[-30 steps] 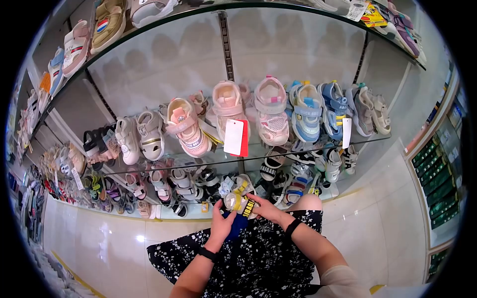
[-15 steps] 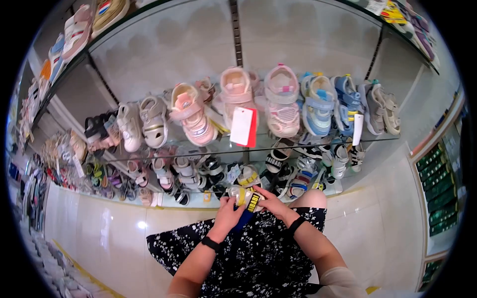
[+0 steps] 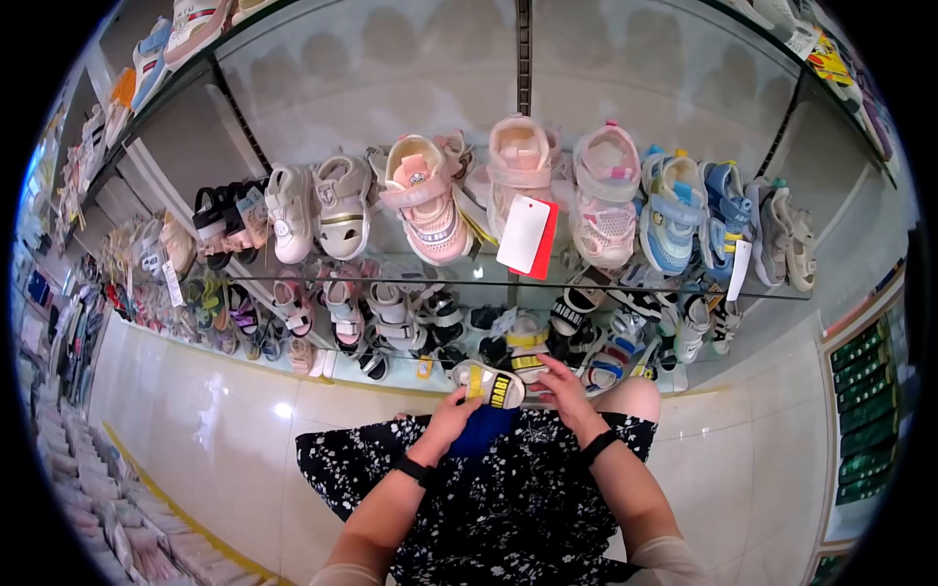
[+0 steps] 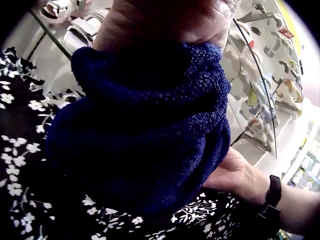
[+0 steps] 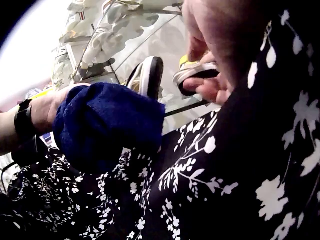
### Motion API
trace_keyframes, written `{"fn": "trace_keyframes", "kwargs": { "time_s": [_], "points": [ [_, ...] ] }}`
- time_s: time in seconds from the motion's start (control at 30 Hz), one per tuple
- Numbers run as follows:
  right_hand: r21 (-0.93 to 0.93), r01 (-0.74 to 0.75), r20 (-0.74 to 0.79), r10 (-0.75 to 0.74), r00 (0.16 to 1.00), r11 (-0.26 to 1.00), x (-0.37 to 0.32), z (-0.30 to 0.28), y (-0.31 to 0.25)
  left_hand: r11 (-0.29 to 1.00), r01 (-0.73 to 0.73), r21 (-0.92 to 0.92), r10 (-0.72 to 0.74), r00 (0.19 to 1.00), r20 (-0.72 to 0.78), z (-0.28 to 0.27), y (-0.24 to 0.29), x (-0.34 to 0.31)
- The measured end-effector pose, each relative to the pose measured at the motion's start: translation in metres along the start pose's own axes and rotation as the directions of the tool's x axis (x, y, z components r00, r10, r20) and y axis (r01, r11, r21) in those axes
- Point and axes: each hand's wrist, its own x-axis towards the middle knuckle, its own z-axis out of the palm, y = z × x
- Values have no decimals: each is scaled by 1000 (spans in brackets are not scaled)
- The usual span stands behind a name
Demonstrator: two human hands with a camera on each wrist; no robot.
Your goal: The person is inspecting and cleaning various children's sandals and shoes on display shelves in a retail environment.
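In the head view the left hand (image 3: 447, 422) grips a white sandal (image 3: 489, 385) with a yellow strap and a black strap lettered in yellow. A dark blue cloth (image 4: 150, 115) hangs from that same hand and fills much of the left wrist view. The right hand (image 3: 572, 396) pinches a second sandal (image 3: 529, 363), also with yellow on it, at the shelf's front. In the right wrist view its fingers (image 5: 206, 89) curl round the white edge of this sandal (image 5: 192, 75), while the blue cloth (image 5: 107, 125) hangs beside the first sandal (image 5: 151, 77).
Glass shelves carry rows of children's shoes, with a pink pair (image 3: 426, 200) and a white tag (image 3: 523, 234) above the hands. More sandals (image 3: 394, 317) line the lower shelf. A patterned black skirt (image 3: 489, 498) lies beneath the hands; green boxes (image 3: 864, 391) stand at the right.
The right hand has left the first sandal and moved right and forward to the second one. The left hand keeps the first sandal and cloth. The head view has shifted, moving the shelves rightward.
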Motion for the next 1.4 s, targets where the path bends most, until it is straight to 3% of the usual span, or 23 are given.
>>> {"fn": "trace_keyframes", "kwargs": {
  "time_s": [0.1, 0.2, 0.27, 0.37, 0.43, 0.47, 0.6, 0.63, 0.7, 0.73, 0.77, 0.83, 0.9, 0.93, 0.97, 1.03, 1.07, 1.1, 1.17, 1.27, 1.3, 1.37, 1.4],
  "points": [
    [-72, 142, -69, -147, 987, 987, 1, -5, 1, 995, -30, 97, 34, 999, -39, -17, -7, -5],
    [-304, 326, 43, -329, 943, 895, -14, 10, -5, 993, 2, 119, 6, 998, -65, -24, -6, -9],
    [-575, 459, 186, -437, 880, 677, -32, 26, -14, 999, 50, -4, -51, 995, -88, -17, -3, -11],
    [-691, 608, 331, -577, 747, 391, -49, 42, -11, 998, 11, -60, -16, 995, -94, -16, -8, -7],
    [-772, 608, 417, -575, 704, 185, -66, 53, -14, 963, 93, -254, -110, 993, -54, -14, -6, -13],
    [-758, 605, 380, -590, 712, 242, -69, 58, -14, 929, 143, -341, -158, 987, -19, -14, -7, -15],
    [-821, 553, 394, -560, 729, 141, -77, 59, -13, 862, 146, -486, -148, 988, 35, -14, -14, -22],
    [-784, 607, 438, -578, 689, 131, -76, 59, -8, 918, 147, -369, -150, 988, 20, -17, -18, -21],
    [-765, 632, 508, -488, 710, 123, -83, 62, -7, 983, 138, -121, -142, 990, -23, -20, -19, -24],
    [-717, 689, 558, -506, 658, 105, -84, 63, -3, 998, 49, 27, -47, 998, -48, -10, -11, -30],
    [-725, 688, 615, -442, 653, 7, -88, 65, -4, 997, 67, -23, -69, 995, -78, -9, -12, -31],
    [-671, 740, 682, -427, 593, -45, -81, 58, -7, 999, 9, 43, -6, 998, -63, -11, -13, -34],
    [-590, 762, 625, -447, 640, 267, -74, 47, -31, 987, -7, -163, 0, 999, -42, -27, -43, -15],
    [-708, 609, 504, -348, 790, 357, -77, 40, -60, 964, -12, -265, 2, 999, -36, -35, -51, -7],
    [-693, 557, 356, -455, 816, 458, -70, 27, -77, 974, 13, -225, -30, 997, -74, -38, -46, -11],
    [-815, 427, 90, -642, 761, 392, -37, -27, -102, 949, 41, -312, -75, 992, -99, -39, -25, -27],
    [-867, 349, -21, -726, 688, 356, -20, -56, -120, 938, 51, -343, -47, 999, 21, -61, -43, -19],
    [-858, 249, -187, -724, 664, 450, 3, -95, -132, 922, 78, -378, -69, 997, 37, -68, -42, -20],
    [-992, 30, -81, -815, 573, 120, 25, -152, -162, 850, 143, -506, -112, 989, 93, -72, -26, -27],
    [-971, -184, -29, -686, 727, -154, 64, -204, -179, 860, 162, -483, -128, 986, 103, -85, -17, -27],
    [-982, -181, -102, -637, 764, -61, 51, -185, -192, 866, 175, -468, -137, 984, 114, -89, -13, -27],
    [-964, -262, -189, -559, 807, -53, 40, -165, -205, 862, 143, -487, -102, 989, 109, -92, -7, -24],
    [-952, -280, -178, -523, 833, -121, 40, -163, -206, 859, 134, -494, -90, 990, 112, -90, -3, -24]
  ]
}}
